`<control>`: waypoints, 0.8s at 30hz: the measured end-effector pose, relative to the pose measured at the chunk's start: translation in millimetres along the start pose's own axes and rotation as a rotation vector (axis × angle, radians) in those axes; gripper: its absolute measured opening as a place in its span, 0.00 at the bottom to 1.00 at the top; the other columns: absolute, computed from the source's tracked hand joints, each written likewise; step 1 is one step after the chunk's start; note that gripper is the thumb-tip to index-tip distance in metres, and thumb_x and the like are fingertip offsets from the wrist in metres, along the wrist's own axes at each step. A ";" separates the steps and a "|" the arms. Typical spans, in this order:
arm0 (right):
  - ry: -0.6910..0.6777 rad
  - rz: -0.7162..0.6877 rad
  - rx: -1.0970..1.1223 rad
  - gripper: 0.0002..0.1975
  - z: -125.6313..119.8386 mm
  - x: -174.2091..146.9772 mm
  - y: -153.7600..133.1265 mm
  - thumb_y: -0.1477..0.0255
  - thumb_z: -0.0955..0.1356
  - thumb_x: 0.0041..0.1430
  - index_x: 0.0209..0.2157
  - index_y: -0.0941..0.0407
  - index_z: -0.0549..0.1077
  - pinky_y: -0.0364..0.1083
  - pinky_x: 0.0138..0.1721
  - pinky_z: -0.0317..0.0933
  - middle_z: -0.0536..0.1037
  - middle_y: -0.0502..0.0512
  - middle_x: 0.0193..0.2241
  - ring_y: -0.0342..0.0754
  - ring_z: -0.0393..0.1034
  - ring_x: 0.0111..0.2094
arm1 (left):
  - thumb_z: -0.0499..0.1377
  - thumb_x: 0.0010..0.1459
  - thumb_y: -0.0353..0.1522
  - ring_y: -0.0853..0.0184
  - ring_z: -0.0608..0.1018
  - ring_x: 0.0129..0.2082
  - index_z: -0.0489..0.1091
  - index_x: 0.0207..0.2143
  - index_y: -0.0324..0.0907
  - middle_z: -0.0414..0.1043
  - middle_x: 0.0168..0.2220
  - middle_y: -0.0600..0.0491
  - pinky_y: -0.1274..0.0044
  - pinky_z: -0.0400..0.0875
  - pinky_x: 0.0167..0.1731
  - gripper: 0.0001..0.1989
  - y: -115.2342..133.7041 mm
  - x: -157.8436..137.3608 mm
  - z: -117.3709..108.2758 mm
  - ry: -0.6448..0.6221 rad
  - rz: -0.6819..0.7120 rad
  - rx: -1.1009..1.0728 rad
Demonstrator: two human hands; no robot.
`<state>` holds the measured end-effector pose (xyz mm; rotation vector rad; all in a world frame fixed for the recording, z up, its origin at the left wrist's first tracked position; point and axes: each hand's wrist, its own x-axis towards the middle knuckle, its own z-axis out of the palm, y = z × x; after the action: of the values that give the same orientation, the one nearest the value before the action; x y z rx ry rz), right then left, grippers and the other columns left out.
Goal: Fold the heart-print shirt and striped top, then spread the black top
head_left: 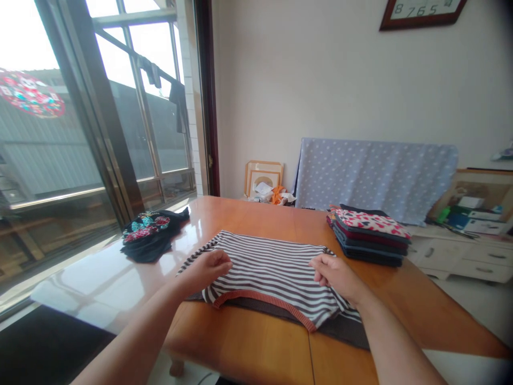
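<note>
A black-and-white striped sweater [272,267] lies spread on the wooden table in front of me, its rust-coloured ribbed neckline towards me. My left hand [212,266] is closed at the sweater's left side, fingers curled on the striped cloth. On the opposite side, my right hand [327,271] is also closed, thumb and fingers drawn together at the fabric. The exact pinch of cloth is hidden by the fingers of both hands. Beneath the near edge shows a dark grey ribbed part [348,330]; I cannot tell whether it belongs to the sweater.
Folded clothes [368,240] form a stack at the table's right. A black garment with a colourful pattern [150,235] lies crumpled at the left, near the window. Beyond the wooden table [248,331] stand a dotted blue cloth cover [372,176] and a white cabinet [476,256].
</note>
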<state>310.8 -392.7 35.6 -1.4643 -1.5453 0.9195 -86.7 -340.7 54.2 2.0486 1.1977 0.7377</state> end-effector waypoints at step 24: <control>-0.076 -0.209 -0.142 0.09 61.8 -9.7 -27.0 0.65 0.66 0.62 0.30 0.55 0.73 0.42 0.33 0.59 0.75 0.49 0.28 0.46 0.67 0.32 | 0.54 0.54 0.25 0.66 0.76 0.34 0.76 0.34 0.45 0.77 0.34 0.53 0.77 0.66 0.34 0.12 82.3 -12.5 70.1 -0.309 0.311 0.276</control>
<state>243.5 -403.0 33.8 -1.3457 -1.8126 0.7627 3.1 -400.1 70.5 2.5051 0.8519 0.3838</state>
